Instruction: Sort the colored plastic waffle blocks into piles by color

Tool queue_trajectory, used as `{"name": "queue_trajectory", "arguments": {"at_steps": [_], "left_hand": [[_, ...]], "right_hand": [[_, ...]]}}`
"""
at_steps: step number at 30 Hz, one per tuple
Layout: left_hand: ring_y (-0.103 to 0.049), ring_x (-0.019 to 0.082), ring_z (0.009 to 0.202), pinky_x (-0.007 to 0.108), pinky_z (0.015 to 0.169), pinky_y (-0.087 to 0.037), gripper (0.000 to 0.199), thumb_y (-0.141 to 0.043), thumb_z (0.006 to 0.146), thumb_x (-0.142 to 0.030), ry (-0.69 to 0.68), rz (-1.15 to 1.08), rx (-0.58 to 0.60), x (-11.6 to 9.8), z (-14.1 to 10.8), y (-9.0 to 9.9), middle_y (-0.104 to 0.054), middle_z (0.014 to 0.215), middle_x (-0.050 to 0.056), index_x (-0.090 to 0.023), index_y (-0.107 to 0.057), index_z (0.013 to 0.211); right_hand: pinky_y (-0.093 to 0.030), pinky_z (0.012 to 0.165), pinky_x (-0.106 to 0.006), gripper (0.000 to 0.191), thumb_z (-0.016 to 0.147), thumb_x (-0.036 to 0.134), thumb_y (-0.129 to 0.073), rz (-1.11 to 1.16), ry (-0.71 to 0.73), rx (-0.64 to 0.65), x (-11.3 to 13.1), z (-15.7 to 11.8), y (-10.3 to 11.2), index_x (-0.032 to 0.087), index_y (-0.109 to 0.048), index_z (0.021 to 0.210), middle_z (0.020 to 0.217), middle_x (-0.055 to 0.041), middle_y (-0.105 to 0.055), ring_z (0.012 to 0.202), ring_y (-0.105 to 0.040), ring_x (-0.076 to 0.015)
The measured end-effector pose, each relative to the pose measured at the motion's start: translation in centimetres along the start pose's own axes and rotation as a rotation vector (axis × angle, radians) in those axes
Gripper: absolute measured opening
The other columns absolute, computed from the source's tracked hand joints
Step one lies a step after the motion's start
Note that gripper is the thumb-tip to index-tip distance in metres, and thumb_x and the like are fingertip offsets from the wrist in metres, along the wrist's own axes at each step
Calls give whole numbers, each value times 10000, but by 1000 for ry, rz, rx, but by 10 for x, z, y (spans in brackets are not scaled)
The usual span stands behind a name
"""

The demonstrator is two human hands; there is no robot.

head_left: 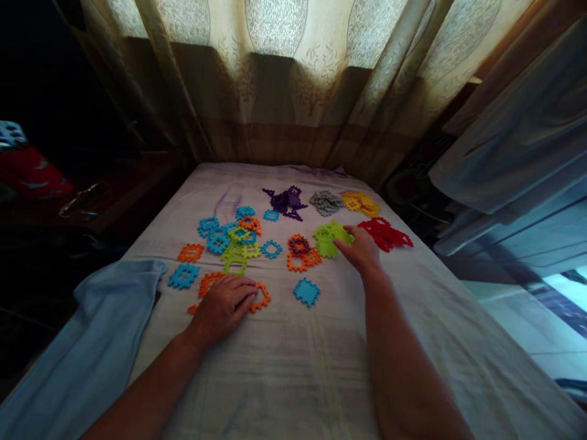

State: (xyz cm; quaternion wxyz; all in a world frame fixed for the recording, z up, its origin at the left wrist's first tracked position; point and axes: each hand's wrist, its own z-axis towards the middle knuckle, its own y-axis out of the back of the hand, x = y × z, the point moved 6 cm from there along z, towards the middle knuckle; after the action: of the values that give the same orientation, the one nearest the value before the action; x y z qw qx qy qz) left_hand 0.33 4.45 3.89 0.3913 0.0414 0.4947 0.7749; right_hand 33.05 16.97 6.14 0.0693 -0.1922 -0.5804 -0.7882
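Note:
My left hand point(224, 307) lies palm down over orange interlocking tiles point(261, 297), fingers loosely stretched out and partly covering them. Toward the right, my right hand point(361, 245) reaches to a pile of lime-green tiles point(327, 238), its thumb and fingers around a green tile at the pile's right edge. Between the hands lies a solid blue tile point(306, 292). A dark purple frame tile point(299, 244) rests on orange tiles point(297, 263) just left of the green pile. Mixed blue tiles point(217, 240), green and orange ones are scattered beyond my left hand.
Farther back are piles of purple tiles point(288, 200), grey tiles point(326, 203) and yellow tiles point(361, 202), with red tiles point(386, 234) right of my right hand. A light blue cloth point(105, 330) hangs over the left edge of the sheet-covered surface point(293, 373). Curtains point(284, 104) hang behind.

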Motion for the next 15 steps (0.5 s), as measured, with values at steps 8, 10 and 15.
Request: {"name": "queue_trajectory", "arguments": {"at_steps": [8,10,15], "left_hand": [[-667,196,938,382,871,-515,206,-514,951,-256,-15,22,-6,0,0,0,-740,1008,63,-214,-713,976],[-667,196,939,378,867,-517,209,-510,953,-258,-12,19,-5,-1,1,1,-741,1007,64,-215,-713,974],[-674,196,946,374,867,-532,218,-515,946,-252,-9,-9,-10,-3,1,3,-745,1002,70,-215,-725,989]], "right_hand": [[-441,974,-435,489,798,367,-671,-103,-10,-2,-3,-3,-3,160,-651,1241,1245,-158,-659,1162,-583,-314],[-439,973,-439,461,810,362,-656,-99,10,-17,2,-3,-1,166,-658,1228,1239,-152,-661,1166,-576,-315],[-438,986,-407,303,849,276,-617,-2,159,-29,45,-14,3,160,-708,1114,1165,-137,-694,1113,-602,-279]]}}
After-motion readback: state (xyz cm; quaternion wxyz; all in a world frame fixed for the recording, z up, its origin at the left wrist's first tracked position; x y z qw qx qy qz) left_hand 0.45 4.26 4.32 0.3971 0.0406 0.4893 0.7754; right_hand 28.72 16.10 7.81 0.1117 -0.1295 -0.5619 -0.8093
